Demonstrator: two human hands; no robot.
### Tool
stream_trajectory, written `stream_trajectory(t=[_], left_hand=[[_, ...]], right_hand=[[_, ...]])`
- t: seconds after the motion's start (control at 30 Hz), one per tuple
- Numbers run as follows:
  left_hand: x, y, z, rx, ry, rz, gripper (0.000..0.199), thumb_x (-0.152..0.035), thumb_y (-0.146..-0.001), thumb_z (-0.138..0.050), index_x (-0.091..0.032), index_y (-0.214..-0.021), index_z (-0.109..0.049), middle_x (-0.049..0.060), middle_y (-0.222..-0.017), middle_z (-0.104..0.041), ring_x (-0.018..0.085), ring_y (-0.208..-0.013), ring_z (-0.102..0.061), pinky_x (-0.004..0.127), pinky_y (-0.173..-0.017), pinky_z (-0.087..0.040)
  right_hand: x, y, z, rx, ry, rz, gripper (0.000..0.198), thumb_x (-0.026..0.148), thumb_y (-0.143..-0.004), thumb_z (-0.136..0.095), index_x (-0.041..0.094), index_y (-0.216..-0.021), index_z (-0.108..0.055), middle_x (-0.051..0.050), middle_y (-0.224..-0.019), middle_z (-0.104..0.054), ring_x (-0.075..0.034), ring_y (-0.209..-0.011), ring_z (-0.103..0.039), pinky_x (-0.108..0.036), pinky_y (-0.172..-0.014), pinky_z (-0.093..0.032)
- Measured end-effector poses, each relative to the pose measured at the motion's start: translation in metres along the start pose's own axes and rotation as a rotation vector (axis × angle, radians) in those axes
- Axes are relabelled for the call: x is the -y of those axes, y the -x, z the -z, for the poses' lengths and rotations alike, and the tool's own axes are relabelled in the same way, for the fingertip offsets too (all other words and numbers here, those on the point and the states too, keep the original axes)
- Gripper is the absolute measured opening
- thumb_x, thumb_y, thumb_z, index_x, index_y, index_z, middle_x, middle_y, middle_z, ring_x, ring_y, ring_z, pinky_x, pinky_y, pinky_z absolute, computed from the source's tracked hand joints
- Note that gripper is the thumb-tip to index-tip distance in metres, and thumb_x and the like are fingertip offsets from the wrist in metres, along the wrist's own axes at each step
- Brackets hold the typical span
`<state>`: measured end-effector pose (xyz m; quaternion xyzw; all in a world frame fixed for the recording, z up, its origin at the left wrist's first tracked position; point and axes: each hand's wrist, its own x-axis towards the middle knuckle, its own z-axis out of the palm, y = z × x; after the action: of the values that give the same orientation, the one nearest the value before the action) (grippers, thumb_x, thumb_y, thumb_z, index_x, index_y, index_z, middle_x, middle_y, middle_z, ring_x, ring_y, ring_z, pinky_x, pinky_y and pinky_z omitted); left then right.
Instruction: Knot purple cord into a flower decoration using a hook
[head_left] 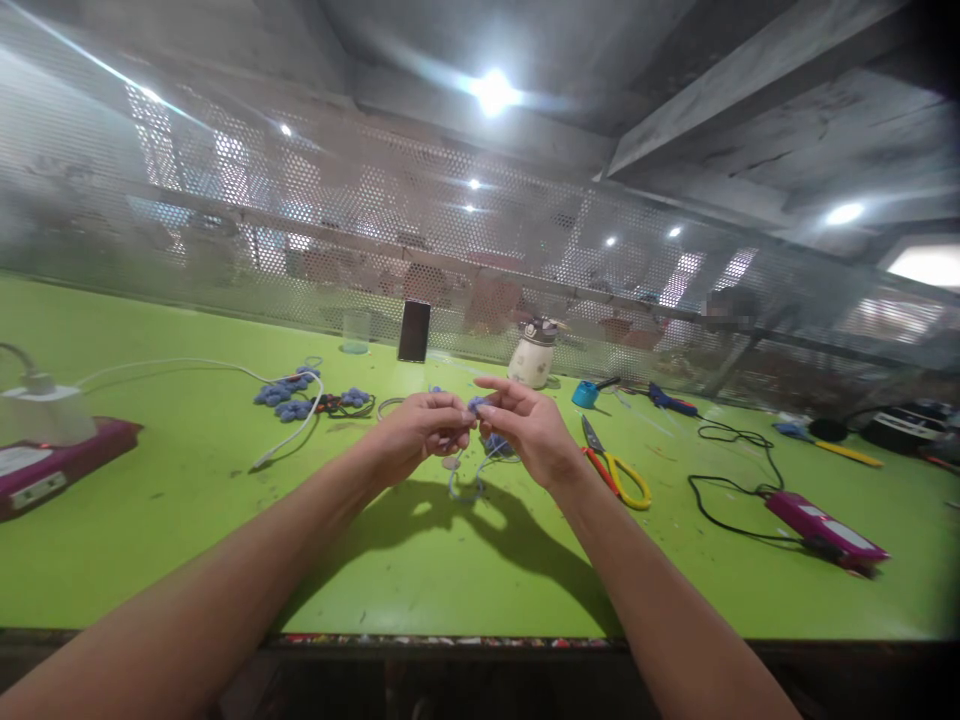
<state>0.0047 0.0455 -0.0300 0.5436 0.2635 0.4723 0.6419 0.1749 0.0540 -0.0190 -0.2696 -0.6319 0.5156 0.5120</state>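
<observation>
Above the middle of the green table (420, 590), my left hand (420, 430) and my right hand (531, 428) meet at a small blue-purple fuzzy piece (475, 404). Fingertips of both hands pinch it, and its exact shape is partly covered. A thin light-blue cord (466, 497) loops down below the hands onto the table. Just behind my right fingers lies another blue-purple bundle (498, 444), partly hidden. Scissors with red and yellow handles (636, 484) rest close to my right wrist.
Blue flower-like pieces (292, 408) and a white cable (311, 405) lie at left. Farther back stand a phone (414, 331), a clear cup (356, 333) and a pale container (532, 358). Purple power strips (825, 528) sit on both sides. A blue jar (585, 394) and pliers (671, 401) lie right.
</observation>
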Motion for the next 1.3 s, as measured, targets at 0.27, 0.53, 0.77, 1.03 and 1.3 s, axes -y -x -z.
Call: stream_trajectory(t=[0.27, 0.53, 0.77, 1.03, 1.3], left_hand=[[0.0011, -0.0016, 0.0007, 0.019, -0.027, 0.022, 0.014, -0.022, -0.071, -0.069, -0.013, -0.066, -0.06, 0.002, -0.058, -0.061, 0.007, -0.05, -0.049, 0.02, -0.052, -0.032], [-0.0022, 0.0014, -0.0015, -0.024, 0.003, 0.019, 0.011, -0.016, -0.066, -0.07, -0.012, -0.063, -0.061, 0.0, -0.052, -0.056, 0.006, -0.047, -0.047, 0.018, -0.048, -0.029], [0.0017, -0.0031, 0.0032, 0.025, 0.027, 0.058, 0.007, -0.014, -0.068, -0.069, -0.01, -0.067, -0.064, 0.002, -0.052, -0.058, 0.002, -0.04, -0.037, 0.017, -0.044, -0.024], [0.0017, -0.0027, 0.0028, -0.058, 0.029, 0.099, 0.012, -0.016, -0.065, -0.074, -0.01, -0.072, -0.068, 0.002, -0.055, -0.057, 0.005, -0.048, -0.045, 0.018, -0.045, -0.028], [-0.0002, -0.0027, -0.0007, -0.096, 0.041, 0.087, 0.011, -0.019, -0.065, -0.075, -0.011, -0.068, -0.067, -0.001, -0.051, -0.052, 0.004, -0.044, -0.037, 0.019, -0.042, -0.022]], right_hand=[[-0.004, -0.0028, -0.0028, -0.072, -0.162, -0.09, 0.035, 0.017, -0.057, -0.08, 0.014, -0.09, -0.07, -0.001, -0.069, -0.065, -0.01, -0.058, -0.057, -0.026, -0.057, -0.045], [-0.0016, -0.0008, -0.0085, -0.175, -0.197, -0.088, 0.032, 0.015, -0.052, -0.08, 0.015, -0.083, -0.07, 0.001, -0.064, -0.064, -0.009, -0.053, -0.055, -0.026, -0.056, -0.045], [-0.0049, -0.0012, -0.0058, -0.157, -0.169, -0.075, 0.031, 0.016, -0.055, -0.08, 0.015, -0.084, -0.069, 0.002, -0.066, -0.063, -0.009, -0.056, -0.056, -0.025, -0.057, -0.046], [-0.0008, -0.0016, -0.0057, -0.152, -0.193, -0.107, 0.034, 0.017, -0.056, -0.081, 0.015, -0.087, -0.068, 0.001, -0.069, -0.064, -0.009, -0.058, -0.058, -0.025, -0.058, -0.046], [-0.0021, -0.0033, -0.0018, -0.16, -0.162, -0.104, 0.028, 0.027, -0.059, -0.081, 0.014, -0.079, -0.066, -0.003, -0.067, -0.066, -0.01, -0.055, -0.058, -0.025, -0.057, -0.048]])
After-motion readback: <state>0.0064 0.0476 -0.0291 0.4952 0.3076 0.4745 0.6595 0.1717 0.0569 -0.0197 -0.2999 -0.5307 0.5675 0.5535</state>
